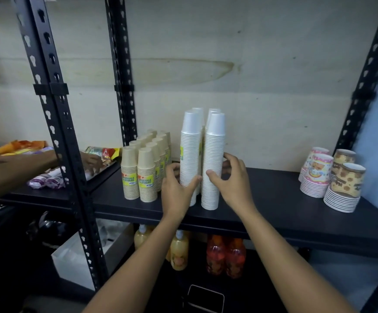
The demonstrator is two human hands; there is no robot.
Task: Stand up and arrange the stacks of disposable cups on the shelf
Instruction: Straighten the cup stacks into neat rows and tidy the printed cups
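Four tall stacks: the white cup stacks (202, 154) stand upright, mouths down, in a tight bunch near the middle of the black shelf (280, 199).
Left hand: the left hand (176, 188) wraps around the low part of the front left white stack, thumb at the front, fingers curled behind it.
Right hand: the right hand (234, 179) holds the front right white stack, thumb pressed on its front, fingers bent around its right side.
Brown cups: the brown cup stacks (146, 168) stand upright just left of the white ones, in two rows, with yellow labels on them.
Picture cups: the printed cup stacks (332, 179) sit far to the right on the same shelf, well apart from the white stacks.
Below: juice bottles (208, 254), yellow and red, stand on the shelf under the cups.
Next rack: another person's hand (90, 162) touches snack packets (103, 154) on the rack to the left.
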